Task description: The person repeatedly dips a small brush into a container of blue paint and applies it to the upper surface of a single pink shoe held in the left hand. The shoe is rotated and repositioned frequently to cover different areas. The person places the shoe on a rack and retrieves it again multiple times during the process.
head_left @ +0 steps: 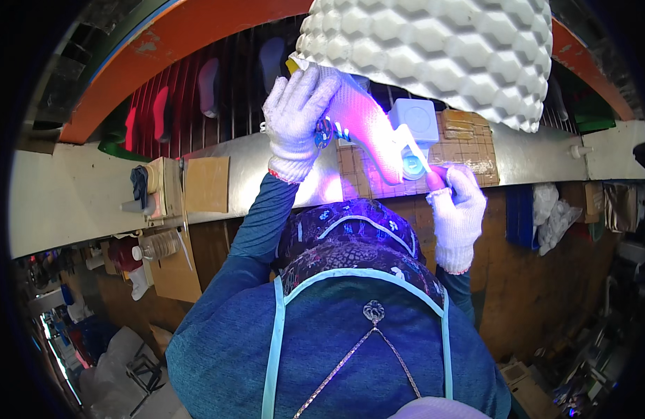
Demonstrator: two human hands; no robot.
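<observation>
While the left hand (298,119) grips the far end of a pink-and-white shoe-shaped piece (368,115), the right hand (459,209) comes in from about half past four with a slim white tool (415,149), perhaps a brush. From where I'm standing, the piece lies at an angle above the table (535,157), its near end at five o'clock from its middle, close by a small round pot (412,167). A pale block (415,117) sits at three o'clock of the piece.

To do this well, I'd say, the left hand should hold the piece steady and turn it toward the tool, so that the right wrist needn't twist. Light, even strokes along the edge would suit, with the sleeve well away from the pot. The glare could easily hide a missed spot.

As for the hands, both gloved, the left is curved over the piece, its fingers slightly parted and its thumb out of my sight. The right is nearly closed, pinching the tool's near end between thumb and fingertips. Whether the tool's other end touches the piece, I cannot tell.
</observation>
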